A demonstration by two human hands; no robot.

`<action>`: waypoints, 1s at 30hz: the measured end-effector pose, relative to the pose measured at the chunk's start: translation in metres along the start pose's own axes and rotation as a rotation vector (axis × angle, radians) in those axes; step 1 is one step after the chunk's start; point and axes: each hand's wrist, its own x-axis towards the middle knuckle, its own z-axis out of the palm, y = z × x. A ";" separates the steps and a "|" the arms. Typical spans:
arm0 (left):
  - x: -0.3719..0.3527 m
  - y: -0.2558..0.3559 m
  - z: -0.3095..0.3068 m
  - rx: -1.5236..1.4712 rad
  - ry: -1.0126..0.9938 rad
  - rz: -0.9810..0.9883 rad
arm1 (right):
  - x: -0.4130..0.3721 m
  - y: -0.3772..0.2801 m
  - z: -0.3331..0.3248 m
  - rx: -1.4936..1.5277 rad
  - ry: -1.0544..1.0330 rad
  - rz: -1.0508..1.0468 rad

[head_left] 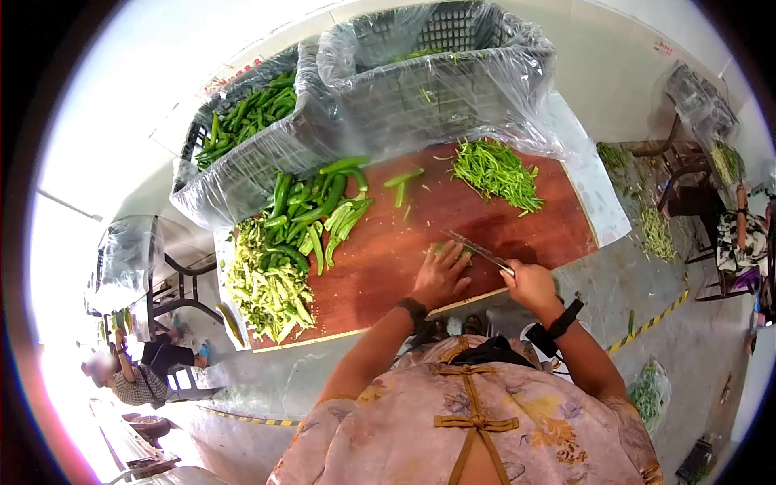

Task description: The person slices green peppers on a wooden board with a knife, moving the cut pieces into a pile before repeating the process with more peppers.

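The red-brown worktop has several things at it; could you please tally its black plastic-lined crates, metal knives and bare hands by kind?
Black plastic-lined crates: 2
Metal knife: 1
Bare hands: 2
Total: 5

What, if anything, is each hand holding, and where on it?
The right hand grips a knife by its handle. The left hand, fingers spread, rests over green pepper on the board; whether it grips any cannot be told.
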 end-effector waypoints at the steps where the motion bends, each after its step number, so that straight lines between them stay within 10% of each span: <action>1: 0.000 0.001 0.000 0.001 0.000 0.010 | 0.002 -0.003 -0.001 -0.016 -0.001 -0.040; 30: 0.017 -0.008 -0.003 -0.158 0.247 0.095 | 0.037 -0.011 0.031 -0.099 -0.128 -0.164</action>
